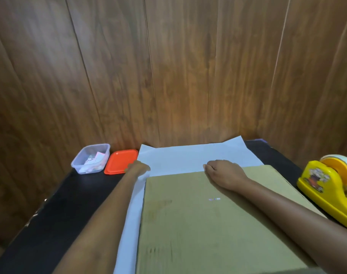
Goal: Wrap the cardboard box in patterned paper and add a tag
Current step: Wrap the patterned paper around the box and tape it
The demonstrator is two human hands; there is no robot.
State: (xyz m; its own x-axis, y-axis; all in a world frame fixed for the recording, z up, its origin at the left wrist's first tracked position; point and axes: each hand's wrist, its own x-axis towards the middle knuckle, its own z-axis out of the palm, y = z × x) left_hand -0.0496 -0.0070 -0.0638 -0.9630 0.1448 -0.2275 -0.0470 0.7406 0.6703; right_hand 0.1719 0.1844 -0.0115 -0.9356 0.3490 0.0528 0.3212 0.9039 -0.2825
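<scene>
One flat brown cardboard box (218,224), faintly stained, on one white paper sheet (188,157), one tape dispenser (327,180), right hand (224,171) curled over box edge, left hand (138,168) grip unclear

No legible text anywhere; sticker (315,177) on the yellow tape dispenser (331,196) perhaps a cartoon, too blurred

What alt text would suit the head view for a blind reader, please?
The left hand and right hand sit at the far edge of a cardboard box lying on white paper on a dark table; a yellow tape dispenser stands right, a clear tub and orange lid left.
</scene>
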